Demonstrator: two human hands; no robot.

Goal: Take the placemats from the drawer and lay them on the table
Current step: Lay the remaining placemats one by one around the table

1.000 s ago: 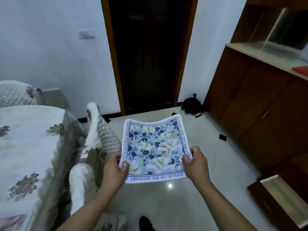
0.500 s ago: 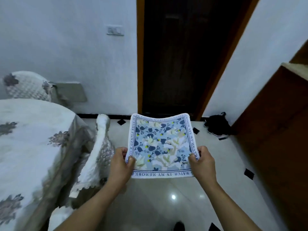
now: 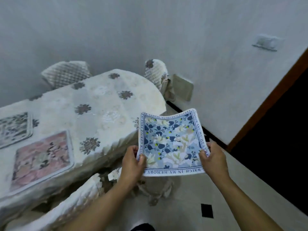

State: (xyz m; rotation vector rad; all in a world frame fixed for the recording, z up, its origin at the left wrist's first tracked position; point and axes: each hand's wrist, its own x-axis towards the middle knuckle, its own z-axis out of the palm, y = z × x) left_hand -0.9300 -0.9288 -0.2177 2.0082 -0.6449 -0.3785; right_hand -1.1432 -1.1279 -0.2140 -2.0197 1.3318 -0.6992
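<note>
View swung from dark doorway (image 3: 275,130) to white floral-clothed table (image 3: 103,100) — square blue floral fabric placemat (image 3: 171,142) hung beside its edge, left hand (image 3: 133,162) and right hand (image 3: 215,162) each pinching a near corner. Pink rectangular placemat (image 3: 43,157) already laid — this one likely next.

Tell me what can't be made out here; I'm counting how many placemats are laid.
Head view only:
- Grey placemat: cut off by the left edge.
- Pink placemat: pattern blurred by motion.
- Blue placemat: near corners covered by the left hand and right hand.
- Table: left part out of frame; count uncertain.
</note>
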